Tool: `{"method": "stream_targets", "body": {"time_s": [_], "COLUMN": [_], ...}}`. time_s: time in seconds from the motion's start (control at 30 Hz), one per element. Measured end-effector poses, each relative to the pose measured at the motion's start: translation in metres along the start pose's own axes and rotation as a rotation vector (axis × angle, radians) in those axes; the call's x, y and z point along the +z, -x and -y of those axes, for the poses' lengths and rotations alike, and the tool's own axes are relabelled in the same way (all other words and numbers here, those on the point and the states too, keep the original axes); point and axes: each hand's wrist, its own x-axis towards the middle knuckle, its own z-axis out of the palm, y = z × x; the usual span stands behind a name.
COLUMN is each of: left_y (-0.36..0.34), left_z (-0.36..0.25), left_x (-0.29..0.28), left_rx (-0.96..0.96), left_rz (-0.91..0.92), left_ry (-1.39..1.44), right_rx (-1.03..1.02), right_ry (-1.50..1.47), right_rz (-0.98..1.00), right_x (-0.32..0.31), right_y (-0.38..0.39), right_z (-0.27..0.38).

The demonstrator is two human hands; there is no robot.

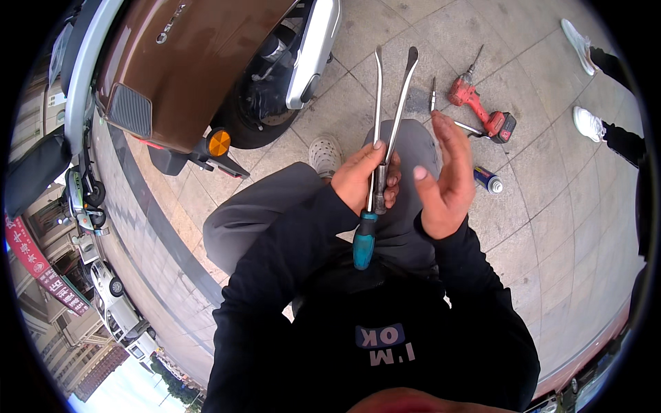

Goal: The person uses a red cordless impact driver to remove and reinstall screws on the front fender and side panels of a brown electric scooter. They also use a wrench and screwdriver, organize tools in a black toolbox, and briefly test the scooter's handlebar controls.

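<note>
My left hand (359,177) is closed around two long metal tyre levers, held side by side above my knees with their curved tips pointing away from me. One tyre lever (364,242) has a teal handle that sticks out below the fist. The other tyre lever (401,103) has a broader, darker tip and a dark grip. To the right of them my right hand (449,189) is raised with its fingers stretched and the thumb apart, holding nothing. A brown scooter (186,65) stands at the upper left, its rear tyre (251,122) near my foot.
On the paving beyond my right hand lie a red cordless drill (471,100), a slim metal tool (433,95) and a blue spray can (487,180). A bystander's white shoe (589,124) is at the far right. Parked vehicles (117,303) line the left edge.
</note>
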Motion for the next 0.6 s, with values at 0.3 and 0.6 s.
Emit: {"method": "stream_targets", "body": {"time_s": [0.3, 0.6], "left_y": [0.010, 0.006], "left_z": [0.021, 0.016], "left_x": [-0.021, -0.024], "left_rx": [0.024, 0.004], "left_rz": [-0.088, -0.130], "left_ry": [-0.082, -0.181], "right_rx": [0.569, 0.244], "right_ry": [1.429, 1.478], "right_rz": [0.377, 0.493], "right_x": [-0.070, -0.082], "right_y": [-0.012, -0.016], "right_z": [-0.370, -0.400]}}
